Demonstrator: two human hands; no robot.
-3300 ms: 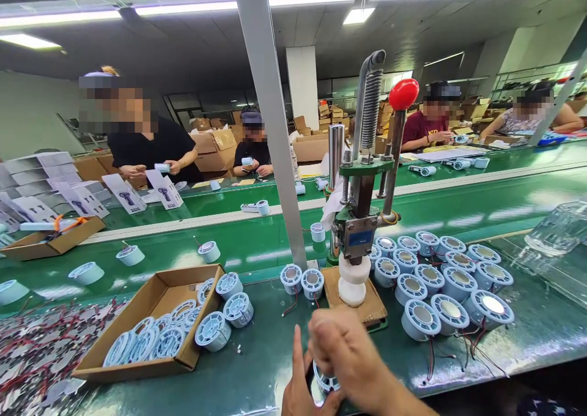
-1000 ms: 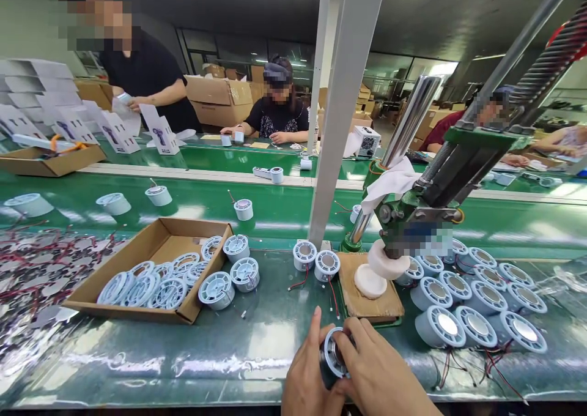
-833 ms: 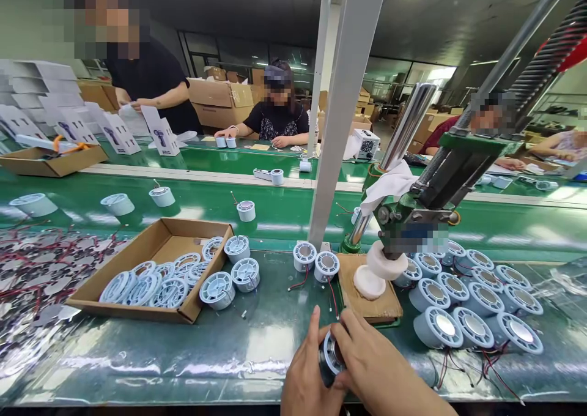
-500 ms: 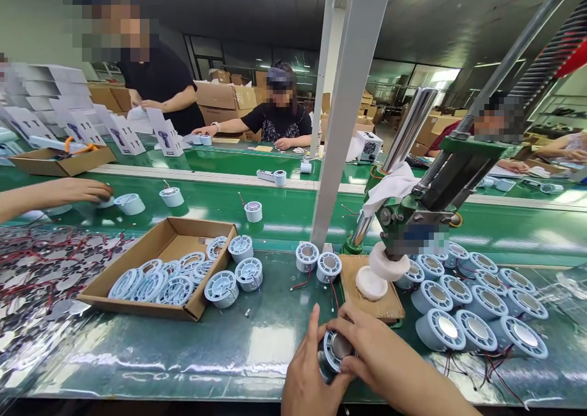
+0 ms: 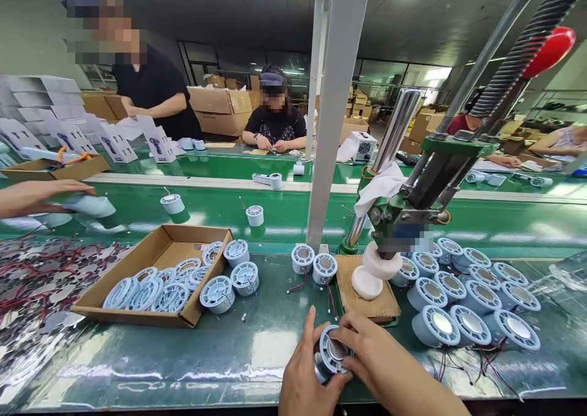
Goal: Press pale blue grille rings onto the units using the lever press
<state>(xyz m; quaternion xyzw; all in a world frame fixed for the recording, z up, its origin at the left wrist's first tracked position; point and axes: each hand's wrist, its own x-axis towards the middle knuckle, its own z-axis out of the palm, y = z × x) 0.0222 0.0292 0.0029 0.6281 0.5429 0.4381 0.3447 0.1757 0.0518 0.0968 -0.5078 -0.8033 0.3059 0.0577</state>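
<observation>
Near the front edge of the bench, my left hand [image 5: 306, 370] is wrapped round the side of a light-blue round motor housing [image 5: 331, 350] with a slotted ring and a silver disc on its face. From the right, my right hand [image 5: 369, 352] grips the ring's rim with thumb and fingers. Part of the housing is hidden behind my fingers. Beyond my hands stand two similar housings [image 5: 313, 264] with red wires. A hand press [image 5: 397, 220] stands behind, its white round pad [image 5: 383, 262] above a white round seat [image 5: 367, 282] on a brown board.
A cardboard tray [image 5: 132, 315] of blue rings stands left, with several housings [image 5: 217, 295] beside it. Many housings [image 5: 472, 324] crowd the right. Wired flat parts [image 5: 41, 275] lie far left. A grey post [image 5: 337, 110] rises by the green conveyor [image 5: 220, 211]. A co-worker's hand [image 5: 46, 197] reaches in left.
My hands stay on the housing, with my right fingers shifted slightly on its rim. The co-worker's hand at left has moved left with a blue housing. The whole view has shifted slightly.
</observation>
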